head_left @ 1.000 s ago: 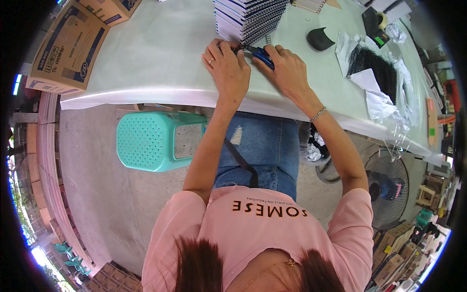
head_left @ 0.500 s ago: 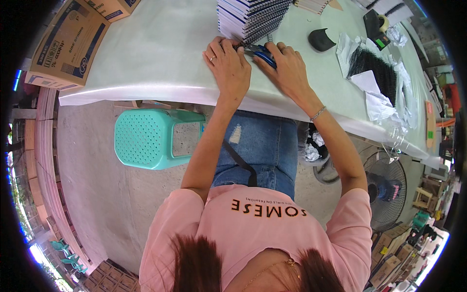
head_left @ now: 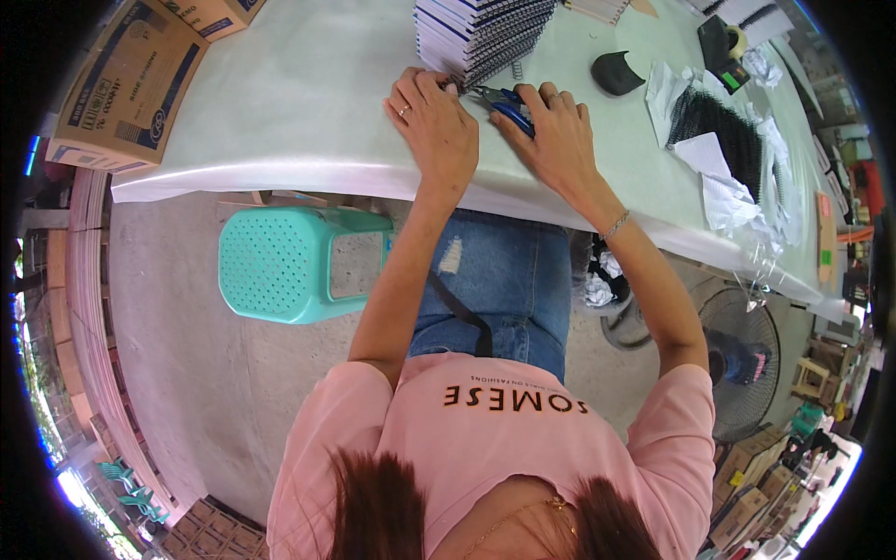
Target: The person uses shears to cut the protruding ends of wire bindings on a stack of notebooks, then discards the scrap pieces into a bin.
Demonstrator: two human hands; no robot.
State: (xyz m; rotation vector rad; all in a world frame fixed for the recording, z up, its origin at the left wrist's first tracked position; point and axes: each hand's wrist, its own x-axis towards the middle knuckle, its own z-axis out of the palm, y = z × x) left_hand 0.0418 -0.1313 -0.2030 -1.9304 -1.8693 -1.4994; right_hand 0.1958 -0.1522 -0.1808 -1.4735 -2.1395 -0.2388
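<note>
A tall stack of spiral-bound notebooks (head_left: 448, 42) with black wire coils stands at the table's far side, just beyond my hands. My left hand (head_left: 434, 131) is closed at the near lower corner of the stack, with its fingertips at the end of a coil. My right hand (head_left: 558, 135) grips blue-handled cutting pliers (head_left: 511, 110), whose jaws point left toward that same corner. The jaws sit close to my left fingertips; whether they touch the coil I cannot make out. A short loose piece of coil (head_left: 517, 71) lies beside the stack.
On the white-covered table (head_left: 299, 112), a black curved object (head_left: 617, 74) lies right of the pliers. Farther right are black coils (head_left: 719, 140) on crumpled paper and a tape dispenser (head_left: 723, 51). Cardboard boxes (head_left: 131, 89) stand at left. A turquoise stool (head_left: 271, 266) is below the table edge.
The pliers have drawn back slightly to the right, and their jaws show more plainly. My left hand has shifted a little up and left at the stack's corner.
</note>
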